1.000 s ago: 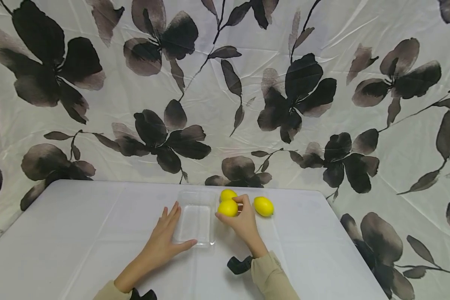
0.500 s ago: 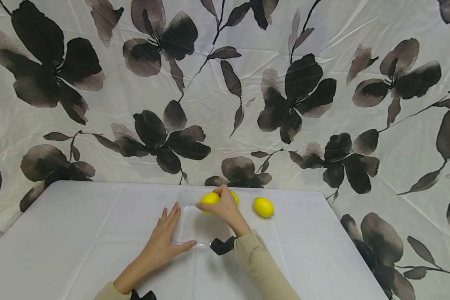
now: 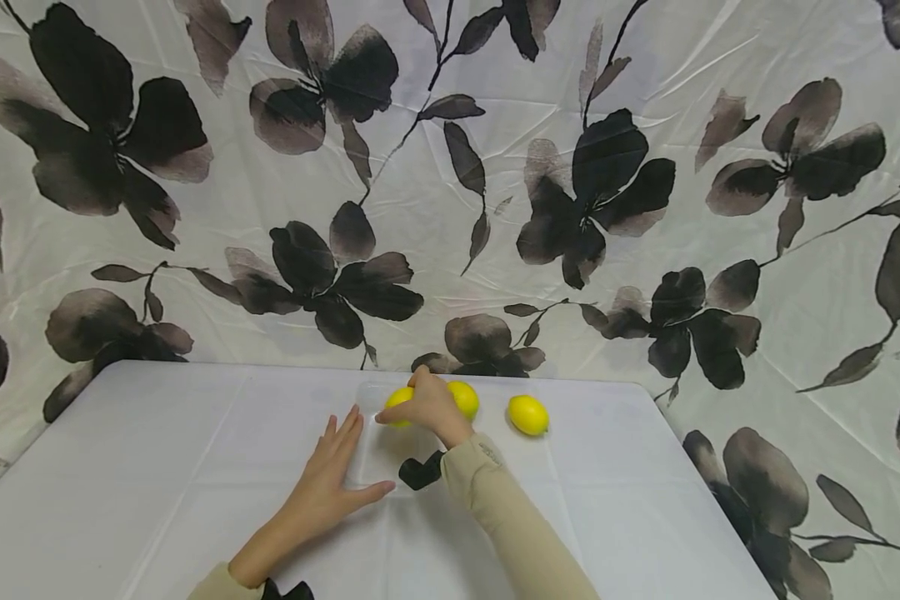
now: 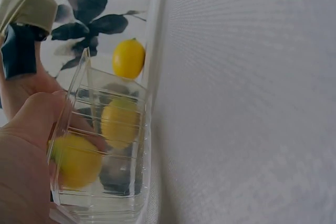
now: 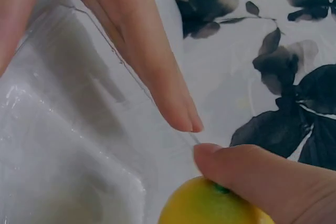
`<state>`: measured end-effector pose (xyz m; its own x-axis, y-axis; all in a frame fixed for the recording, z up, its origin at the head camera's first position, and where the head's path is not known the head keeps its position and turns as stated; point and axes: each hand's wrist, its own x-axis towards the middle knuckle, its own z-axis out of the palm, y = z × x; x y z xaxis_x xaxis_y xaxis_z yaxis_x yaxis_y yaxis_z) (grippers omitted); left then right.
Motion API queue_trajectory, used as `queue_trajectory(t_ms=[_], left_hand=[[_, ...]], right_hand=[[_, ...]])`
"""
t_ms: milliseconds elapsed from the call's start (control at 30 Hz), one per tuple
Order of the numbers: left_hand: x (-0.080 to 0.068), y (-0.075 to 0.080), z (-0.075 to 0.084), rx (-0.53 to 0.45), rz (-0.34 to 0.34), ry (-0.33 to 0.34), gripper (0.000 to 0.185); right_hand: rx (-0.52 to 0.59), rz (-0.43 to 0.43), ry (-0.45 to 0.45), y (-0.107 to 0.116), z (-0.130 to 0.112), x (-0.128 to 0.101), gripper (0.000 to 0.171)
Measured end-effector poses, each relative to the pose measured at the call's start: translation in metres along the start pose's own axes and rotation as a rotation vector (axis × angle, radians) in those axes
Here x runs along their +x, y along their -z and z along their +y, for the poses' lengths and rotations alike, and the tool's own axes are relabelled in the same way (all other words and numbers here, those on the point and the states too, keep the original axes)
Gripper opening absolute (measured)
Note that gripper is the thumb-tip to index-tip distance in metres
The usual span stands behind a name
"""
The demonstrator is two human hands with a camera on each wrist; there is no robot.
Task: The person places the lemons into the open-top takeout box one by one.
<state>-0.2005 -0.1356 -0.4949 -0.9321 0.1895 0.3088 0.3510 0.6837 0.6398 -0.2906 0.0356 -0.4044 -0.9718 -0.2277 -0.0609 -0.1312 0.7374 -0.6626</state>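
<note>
A clear plastic tray (image 3: 375,483) lies on the white table. My left hand (image 3: 328,471) rests flat beside it, with straight fingers (image 5: 152,72) along its left wall and the thumb (image 4: 26,140) at its near edge. My right hand (image 3: 422,407) grips a yellow lemon (image 3: 396,398) at the tray's far left corner, low inside it in the left wrist view, where the lemon (image 4: 79,161) shows through the tray (image 4: 105,200) wall. A second lemon (image 3: 465,398) lies just right of the tray. A third lemon (image 3: 528,414) lies farther right.
The table (image 3: 157,467) is covered in a white cloth, with its right edge (image 3: 712,517) close to the lemons. A floral black-and-white sheet (image 3: 450,183) hangs right behind it. A black wrist strap (image 3: 418,472) hangs over the tray.
My right hand has carried its lemon leftward from beside the tray's right side to the tray's far left corner. My left hand has stayed put.
</note>
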Motion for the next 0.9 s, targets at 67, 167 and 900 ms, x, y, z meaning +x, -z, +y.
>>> queue_trajectory(t_ms=[67, 167, 900], left_hand=[[0.0, 0.0, 0.0, -0.001, -0.001, -0.002, 0.106], [0.0, 0.0, 0.0, -0.001, 0.005, -0.015, 0.106], [0.0, 0.0, 0.0, -0.009, 0.009, -0.037, 0.106]], right_hand=[[-0.016, -0.017, -0.011, -0.003, -0.003, 0.002, 0.071], [-0.048, -0.027, -0.032, -0.01, -0.007, 0.003, 0.076], [-0.098, -0.103, -0.056, -0.026, -0.002, 0.006, 0.065]])
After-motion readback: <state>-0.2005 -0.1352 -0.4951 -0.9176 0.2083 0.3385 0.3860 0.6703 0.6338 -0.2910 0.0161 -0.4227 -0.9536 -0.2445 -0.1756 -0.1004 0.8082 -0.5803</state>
